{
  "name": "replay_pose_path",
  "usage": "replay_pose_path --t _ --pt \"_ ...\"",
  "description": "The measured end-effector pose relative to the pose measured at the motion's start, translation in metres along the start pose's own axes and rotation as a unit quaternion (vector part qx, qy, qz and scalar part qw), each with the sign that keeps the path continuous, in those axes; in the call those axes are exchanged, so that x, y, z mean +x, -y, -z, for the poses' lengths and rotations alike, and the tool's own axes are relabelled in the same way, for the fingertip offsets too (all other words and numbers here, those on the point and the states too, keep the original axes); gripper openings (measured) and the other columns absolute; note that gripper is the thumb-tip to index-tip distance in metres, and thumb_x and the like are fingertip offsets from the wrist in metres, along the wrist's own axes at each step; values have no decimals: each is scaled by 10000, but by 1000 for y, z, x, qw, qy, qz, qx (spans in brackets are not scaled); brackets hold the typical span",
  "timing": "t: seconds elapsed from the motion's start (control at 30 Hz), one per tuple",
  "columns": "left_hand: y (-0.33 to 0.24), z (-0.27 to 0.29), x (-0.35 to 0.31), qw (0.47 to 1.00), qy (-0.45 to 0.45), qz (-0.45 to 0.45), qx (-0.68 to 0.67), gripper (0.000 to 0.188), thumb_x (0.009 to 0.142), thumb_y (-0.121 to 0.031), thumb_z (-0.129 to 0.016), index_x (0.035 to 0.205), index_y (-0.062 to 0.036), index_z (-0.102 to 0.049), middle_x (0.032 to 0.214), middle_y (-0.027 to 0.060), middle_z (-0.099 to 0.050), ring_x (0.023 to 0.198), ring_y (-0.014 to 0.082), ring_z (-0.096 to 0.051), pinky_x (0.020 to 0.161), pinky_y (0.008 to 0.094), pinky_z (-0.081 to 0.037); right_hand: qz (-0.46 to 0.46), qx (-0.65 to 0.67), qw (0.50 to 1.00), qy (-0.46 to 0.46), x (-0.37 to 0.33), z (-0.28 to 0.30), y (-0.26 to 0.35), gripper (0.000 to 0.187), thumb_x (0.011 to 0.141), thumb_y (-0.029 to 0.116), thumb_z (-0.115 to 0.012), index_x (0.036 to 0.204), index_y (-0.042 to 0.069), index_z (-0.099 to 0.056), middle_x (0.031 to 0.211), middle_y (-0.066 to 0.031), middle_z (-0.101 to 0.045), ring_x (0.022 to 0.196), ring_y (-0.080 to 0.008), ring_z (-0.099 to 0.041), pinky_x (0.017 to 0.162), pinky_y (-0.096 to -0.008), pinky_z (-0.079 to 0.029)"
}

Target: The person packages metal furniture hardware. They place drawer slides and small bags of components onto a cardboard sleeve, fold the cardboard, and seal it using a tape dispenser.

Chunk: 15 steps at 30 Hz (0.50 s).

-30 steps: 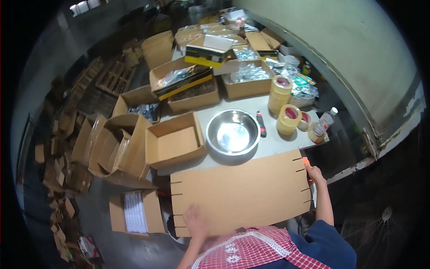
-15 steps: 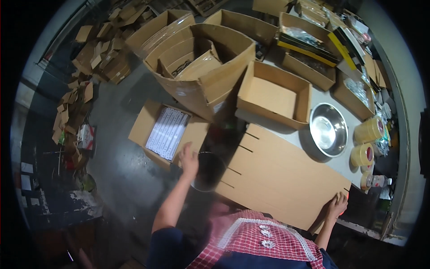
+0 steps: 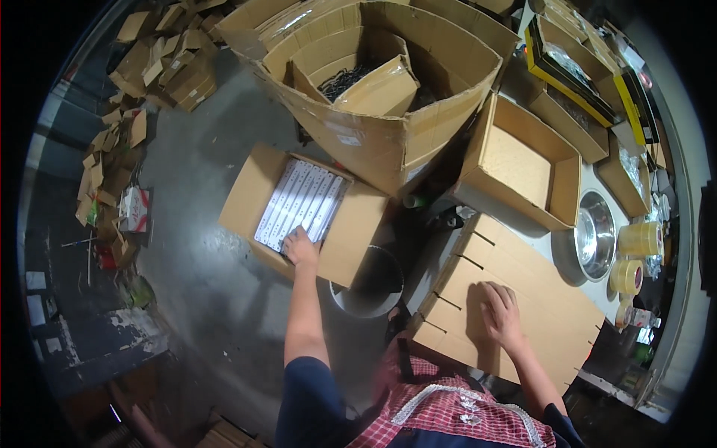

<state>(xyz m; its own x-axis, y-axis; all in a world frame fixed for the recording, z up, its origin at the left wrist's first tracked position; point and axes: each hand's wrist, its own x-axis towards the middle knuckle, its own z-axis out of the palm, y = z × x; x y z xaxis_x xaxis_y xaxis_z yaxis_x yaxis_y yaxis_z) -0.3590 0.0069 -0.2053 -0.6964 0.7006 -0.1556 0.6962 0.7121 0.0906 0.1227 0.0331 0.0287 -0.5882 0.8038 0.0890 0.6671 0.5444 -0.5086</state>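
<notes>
My left hand (image 3: 300,246) reaches into an open cardboard box (image 3: 349,240) on the left, its fingers bent round the near end of the long, slim white boxes (image 3: 302,196). Several of these lie side by side there, with fine dark print. How many the fingers hold is hidden. My right hand (image 3: 502,312) hovers over, or rests lightly on, a flat brown cardboard piece (image 3: 538,299) with dark slots along its edges. Its fingers are loosely extended and hold nothing.
A big cardboard bin (image 3: 358,134) holding a smaller carton and dark pieces stands ahead. To its right are an empty-looking tray box (image 3: 523,168), a steel bowl (image 3: 595,235) and tape rolls (image 3: 638,239). A round bin (image 3: 366,287) stands between my arms. Scrap cartons (image 3: 179,71) lie far left.
My left hand has moved forward onto the white boxes. My right hand has left the cardboard's right edge and come toward its middle. The whole view has turned left.
</notes>
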Motion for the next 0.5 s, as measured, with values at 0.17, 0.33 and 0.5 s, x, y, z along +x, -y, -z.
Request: replay_pose_path --t 0.17,0.33,0.5 --pt "37 -13 -20 978 -166 -123 -4 626 721 -289 -835 1246 -88 -560 1062 217 -651 1063 422 -592 876 531 -494 75 25 997 25 53 -27 30 465 823 -37 -625 1285 10 -604 1252 -179 -617 1119 -385 -588 976 -468 -483" --pt "32 40 -38 973 -59 -103 -200 311 808 -207 -728 1020 -121 -517 785 193 -666 768 438 -660 688 553 -506 98 114 988 29 82 -42 70 519 844 -28 -629 1356 -9 -546 1329 -197 -602 1186 -374 -604 1057 -458 -469" --pt "9 148 -122 903 -49 -315 -287 350 781 -176 -752 1081 -151 -573 860 122 -682 748 372 -689 652 493 -543 238 -72 965 84 101 -19 135 618 836 101 -672 1422 13 -499 1484 -199 -488 1391 -351 -461 1194 -543 -288"
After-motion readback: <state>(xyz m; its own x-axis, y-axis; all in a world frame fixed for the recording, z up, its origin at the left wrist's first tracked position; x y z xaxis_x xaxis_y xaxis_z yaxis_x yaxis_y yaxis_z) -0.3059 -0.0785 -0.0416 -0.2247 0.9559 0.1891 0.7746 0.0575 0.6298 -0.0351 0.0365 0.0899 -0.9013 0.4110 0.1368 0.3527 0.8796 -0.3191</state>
